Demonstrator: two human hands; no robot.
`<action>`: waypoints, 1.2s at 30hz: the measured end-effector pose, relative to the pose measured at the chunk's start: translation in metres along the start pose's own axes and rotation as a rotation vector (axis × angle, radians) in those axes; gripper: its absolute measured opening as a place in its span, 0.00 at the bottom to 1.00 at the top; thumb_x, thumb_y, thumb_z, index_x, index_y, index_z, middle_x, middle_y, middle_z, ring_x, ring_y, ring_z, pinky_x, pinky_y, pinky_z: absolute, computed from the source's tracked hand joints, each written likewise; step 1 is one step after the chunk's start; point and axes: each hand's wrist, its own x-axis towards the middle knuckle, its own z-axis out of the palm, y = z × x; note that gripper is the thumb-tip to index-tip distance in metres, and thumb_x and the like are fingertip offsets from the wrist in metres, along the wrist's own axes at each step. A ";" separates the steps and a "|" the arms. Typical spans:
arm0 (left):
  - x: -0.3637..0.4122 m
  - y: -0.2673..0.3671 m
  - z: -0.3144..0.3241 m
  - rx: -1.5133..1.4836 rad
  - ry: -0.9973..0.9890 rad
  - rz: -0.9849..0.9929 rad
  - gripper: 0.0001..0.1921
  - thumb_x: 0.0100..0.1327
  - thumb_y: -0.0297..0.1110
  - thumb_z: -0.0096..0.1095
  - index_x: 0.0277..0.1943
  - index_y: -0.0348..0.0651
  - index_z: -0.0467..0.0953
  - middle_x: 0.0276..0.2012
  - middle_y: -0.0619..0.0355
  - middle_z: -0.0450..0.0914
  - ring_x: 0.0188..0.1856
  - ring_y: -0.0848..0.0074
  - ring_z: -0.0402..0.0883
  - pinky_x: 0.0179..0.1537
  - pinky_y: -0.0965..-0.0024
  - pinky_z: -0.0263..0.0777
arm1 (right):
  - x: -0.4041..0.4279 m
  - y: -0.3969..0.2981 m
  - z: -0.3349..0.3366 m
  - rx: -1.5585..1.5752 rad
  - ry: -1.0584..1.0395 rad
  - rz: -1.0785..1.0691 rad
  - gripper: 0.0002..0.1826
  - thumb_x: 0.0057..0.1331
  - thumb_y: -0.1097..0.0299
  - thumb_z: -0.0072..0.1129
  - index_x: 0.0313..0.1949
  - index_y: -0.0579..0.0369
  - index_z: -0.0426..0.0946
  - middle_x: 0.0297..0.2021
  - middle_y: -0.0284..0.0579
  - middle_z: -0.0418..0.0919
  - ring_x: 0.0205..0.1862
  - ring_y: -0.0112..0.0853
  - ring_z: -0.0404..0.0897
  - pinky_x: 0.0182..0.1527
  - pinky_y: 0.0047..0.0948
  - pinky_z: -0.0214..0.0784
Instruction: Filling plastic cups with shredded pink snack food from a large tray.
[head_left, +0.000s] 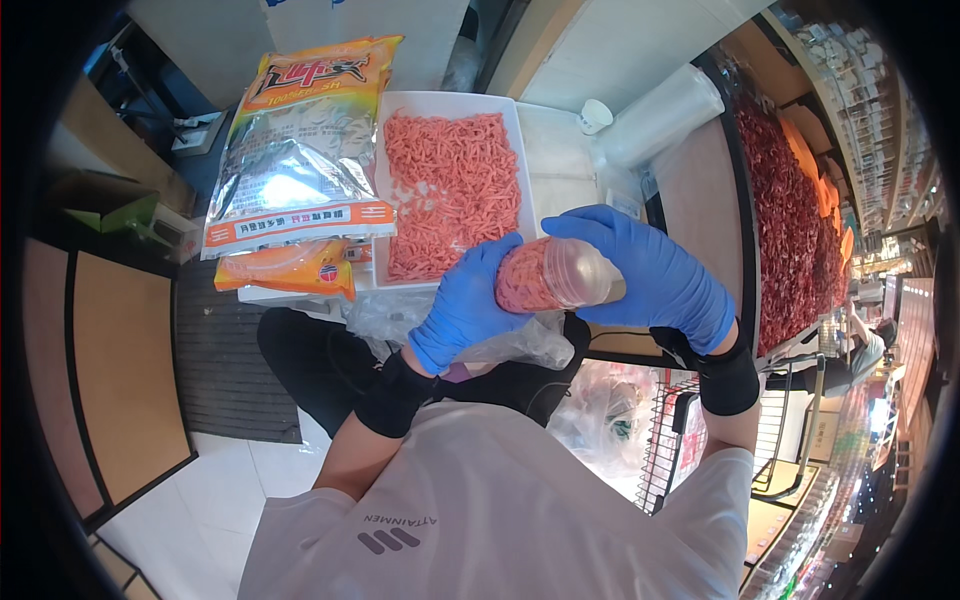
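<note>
Both my hands wear blue gloves. A clear plastic cup (525, 279) filled with pink shreds lies tilted on its side between them. My left hand (476, 296) is wrapped around the filled end. At the other end, my right hand (637, 270) grips the clear domed lid (581, 271), its fingers curled around the rim. Just beyond my left hand is a white rectangular tray (529, 176) of pink shreds (457, 180), with a few white bits among them. Large silver and orange printed bags (300, 150) overlap the tray's left edge.
A roll of clear plastic bags (664, 116) and a small white cup (595, 117) stand beyond my right hand. Dark red goods (784, 225) fill a display at the right. Clear plastic film (540, 345) lies over my lap; a wire cart (667, 442) is at lower right. Another person is farther right.
</note>
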 end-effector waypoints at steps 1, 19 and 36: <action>0.000 0.000 0.000 -0.001 0.002 -0.001 0.46 0.40 0.42 0.84 0.65 0.41 0.68 0.55 0.45 0.77 0.56 0.54 0.79 0.57 0.59 0.74 | 0.001 0.000 0.001 0.027 0.000 0.004 0.43 0.48 0.67 0.74 0.65 0.50 0.67 0.56 0.51 0.74 0.56 0.47 0.77 0.59 0.38 0.70; 0.001 -0.001 0.007 0.057 0.086 0.037 0.45 0.41 0.44 0.83 0.63 0.41 0.69 0.53 0.45 0.77 0.54 0.53 0.79 0.56 0.59 0.74 | 0.007 -0.024 0.006 -0.155 -0.104 0.539 0.44 0.52 0.49 0.72 0.65 0.52 0.67 0.55 0.60 0.75 0.50 0.51 0.80 0.51 0.41 0.74; 0.000 0.001 0.003 -0.070 -0.023 -0.007 0.46 0.41 0.42 0.84 0.65 0.45 0.68 0.55 0.45 0.77 0.56 0.54 0.79 0.58 0.59 0.73 | 0.002 -0.005 -0.004 0.090 -0.124 0.087 0.43 0.47 0.70 0.73 0.65 0.47 0.68 0.57 0.48 0.72 0.58 0.47 0.75 0.61 0.38 0.68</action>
